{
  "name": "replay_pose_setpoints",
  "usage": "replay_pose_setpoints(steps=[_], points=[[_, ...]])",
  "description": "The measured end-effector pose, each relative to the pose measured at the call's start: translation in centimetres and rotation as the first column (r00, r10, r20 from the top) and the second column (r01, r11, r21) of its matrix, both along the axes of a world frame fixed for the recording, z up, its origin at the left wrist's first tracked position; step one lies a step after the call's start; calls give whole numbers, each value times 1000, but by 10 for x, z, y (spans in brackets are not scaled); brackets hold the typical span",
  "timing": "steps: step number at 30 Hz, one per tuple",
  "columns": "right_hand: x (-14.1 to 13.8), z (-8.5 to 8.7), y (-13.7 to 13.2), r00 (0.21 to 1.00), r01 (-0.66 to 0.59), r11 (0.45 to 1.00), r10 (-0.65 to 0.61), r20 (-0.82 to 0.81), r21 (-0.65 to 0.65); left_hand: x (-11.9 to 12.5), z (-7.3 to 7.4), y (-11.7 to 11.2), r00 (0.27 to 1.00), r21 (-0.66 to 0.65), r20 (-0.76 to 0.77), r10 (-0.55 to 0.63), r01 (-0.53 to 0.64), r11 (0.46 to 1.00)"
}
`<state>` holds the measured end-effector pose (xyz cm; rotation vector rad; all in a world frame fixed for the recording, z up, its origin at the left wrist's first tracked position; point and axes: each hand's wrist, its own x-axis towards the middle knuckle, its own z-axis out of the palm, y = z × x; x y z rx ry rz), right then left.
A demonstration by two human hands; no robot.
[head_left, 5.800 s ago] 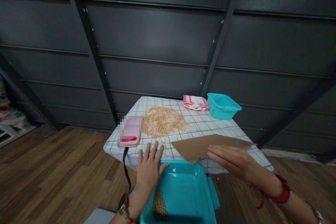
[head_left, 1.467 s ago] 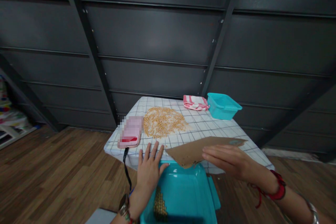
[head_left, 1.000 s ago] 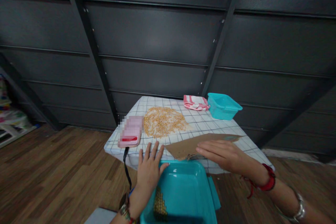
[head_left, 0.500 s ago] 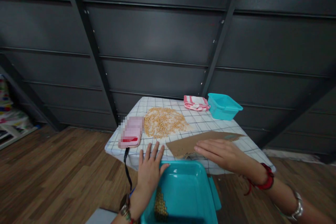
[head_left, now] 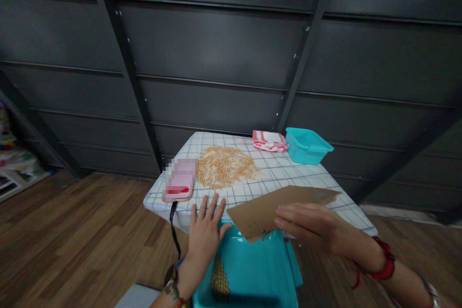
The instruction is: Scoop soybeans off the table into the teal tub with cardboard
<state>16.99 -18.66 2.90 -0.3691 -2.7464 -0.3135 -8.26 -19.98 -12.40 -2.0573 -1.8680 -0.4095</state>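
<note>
My right hand (head_left: 312, 225) holds a brown sheet of cardboard (head_left: 274, 204) over the table's near edge, its lower corner hanging above a teal tub (head_left: 252, 269). Fingers lie along the sheet's top, the thumb hidden under it. My left hand (head_left: 205, 231) rests with fingers spread on the table edge and the tub's far left rim. Some yellow beans (head_left: 220, 281) lie inside the tub. A wide pile of yellow beans (head_left: 224, 167) is spread on the checked tablecloth (head_left: 281, 173) beyond my hands.
A pink case (head_left: 179, 180) with a black cord (head_left: 173, 231) lies at the table's left corner. A pink striped cloth (head_left: 269, 140) and a smaller teal tub (head_left: 306, 146) stand at the back right. Dark metal panels rise behind; wooden floor lies around the table.
The cardboard lay nearly flat on the table half a second ago; now my right hand has drawn it toward me, its corner over the teal tub. My left hand stays put.
</note>
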Motion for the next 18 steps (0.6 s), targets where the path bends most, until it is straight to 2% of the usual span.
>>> replay_pose_setpoints(steps=[9, 18], points=[[20, -1, -1, 994, 87, 996, -87, -71, 2, -4, -4, 1, 1000, 39, 1, -13, 13, 999], [20, -6, 1, 992, 86, 994, -79, -102, 71, -4, -4, 1, 1000, 33, 0, -22, 22, 999]])
